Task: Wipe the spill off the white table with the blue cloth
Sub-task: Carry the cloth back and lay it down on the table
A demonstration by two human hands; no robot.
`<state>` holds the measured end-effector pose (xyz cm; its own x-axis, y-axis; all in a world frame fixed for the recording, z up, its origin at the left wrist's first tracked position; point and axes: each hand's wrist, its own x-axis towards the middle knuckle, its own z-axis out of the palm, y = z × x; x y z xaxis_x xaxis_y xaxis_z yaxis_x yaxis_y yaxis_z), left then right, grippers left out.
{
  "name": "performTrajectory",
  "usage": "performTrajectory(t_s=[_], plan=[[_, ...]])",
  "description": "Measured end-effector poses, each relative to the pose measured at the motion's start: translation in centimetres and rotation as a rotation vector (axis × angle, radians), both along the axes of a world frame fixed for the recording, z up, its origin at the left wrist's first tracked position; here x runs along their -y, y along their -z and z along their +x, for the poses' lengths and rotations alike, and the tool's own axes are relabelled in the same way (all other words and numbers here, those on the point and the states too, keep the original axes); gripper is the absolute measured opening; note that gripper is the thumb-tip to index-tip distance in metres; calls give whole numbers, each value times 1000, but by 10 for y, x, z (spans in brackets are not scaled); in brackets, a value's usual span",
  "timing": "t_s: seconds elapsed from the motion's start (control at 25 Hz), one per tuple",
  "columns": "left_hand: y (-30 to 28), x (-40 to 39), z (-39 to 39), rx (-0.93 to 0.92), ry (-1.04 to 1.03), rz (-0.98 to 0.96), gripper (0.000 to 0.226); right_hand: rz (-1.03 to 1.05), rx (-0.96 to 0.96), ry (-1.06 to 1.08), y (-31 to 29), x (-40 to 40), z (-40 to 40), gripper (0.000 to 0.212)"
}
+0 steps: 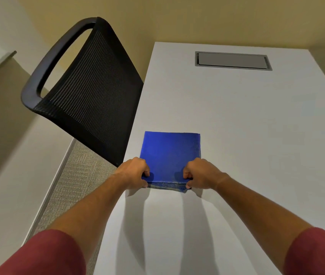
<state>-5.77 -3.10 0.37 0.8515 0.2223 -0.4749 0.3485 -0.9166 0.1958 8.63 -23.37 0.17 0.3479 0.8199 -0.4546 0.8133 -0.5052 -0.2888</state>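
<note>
Blue cloth (170,153) lying flat and folded square on the white table (247,135), near its left edge, just beside the black mesh chair (90,92). Looking light, soft and limp, likely absorbent and a bit grippy on the smooth top; layered near hem suggesting folded plies, so best pinched at the near corners to keep the layers together. Left hand (133,173) curling closed on the near left corner, right hand (199,174) curling closed on the near right corner, fingers (186,174) resting on top and thumbs tucking at the hem. Near edge sitting inside both grips, rest of cloth stretching away beyond the knuckles. No spill visible anywhere on the tabletop.
</note>
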Motion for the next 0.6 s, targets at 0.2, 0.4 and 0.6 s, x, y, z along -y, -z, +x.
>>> performTrajectory(t_s=[0.2,0.4,0.6], plan=[[1,1,-3,33,-14,12,17,15,31,33,1,2,-5,13],[-2,-2,-13,50,-83,-5,16,123,-28,123,-8,7,-15,10],[-1,0,-28,38,-69,36,17,71,-57,98,-8,9,-33,14]])
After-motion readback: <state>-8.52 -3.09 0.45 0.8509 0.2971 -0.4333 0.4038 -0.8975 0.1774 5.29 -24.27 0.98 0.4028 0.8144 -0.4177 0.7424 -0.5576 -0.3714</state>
